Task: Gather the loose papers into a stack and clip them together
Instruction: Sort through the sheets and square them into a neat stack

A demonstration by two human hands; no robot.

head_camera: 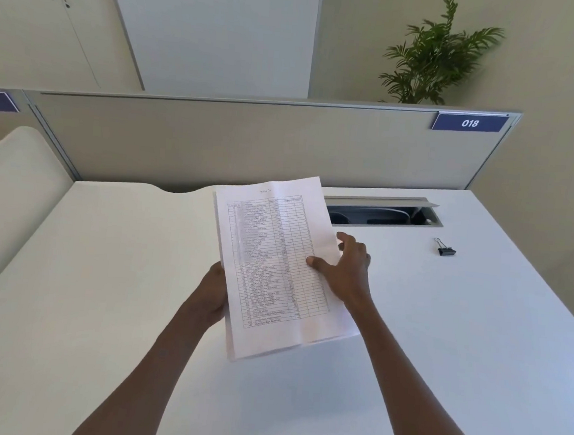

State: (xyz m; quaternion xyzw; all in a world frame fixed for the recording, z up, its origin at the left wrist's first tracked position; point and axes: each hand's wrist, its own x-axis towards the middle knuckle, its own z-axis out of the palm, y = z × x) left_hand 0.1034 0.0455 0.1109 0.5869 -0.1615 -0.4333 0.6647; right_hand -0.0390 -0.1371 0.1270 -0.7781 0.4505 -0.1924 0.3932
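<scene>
Item: papers (pixel 274 268), a thin stack of printed tables, top sheet facing me, held tilted in the air above the middle of the white desk (pixel 102 271), nearer its far edge than its near one. My left hand (pixel 212 294) grasps the stack at its left edge, fingers hidden behind the sheets. My right hand (pixel 346 270) grasps the right edge, thumb pressed on the printed face, remaining fingers curled behind. Item: binder clip (pixel 446 248), black with wire handles, lying alone on the desk toward the far right corner, well apart from the papers and from both my hands. Item: cable tray (pixel 385 213), lid raised, set into the desk along its far edge, its left end covered by the stack. Item: grey partition (pixel 250 139) standing at the far edge, bearing a blue label (pixel 470 123) marked 018. Item: potted plant (pixel 436 54), behind the partition.
</scene>
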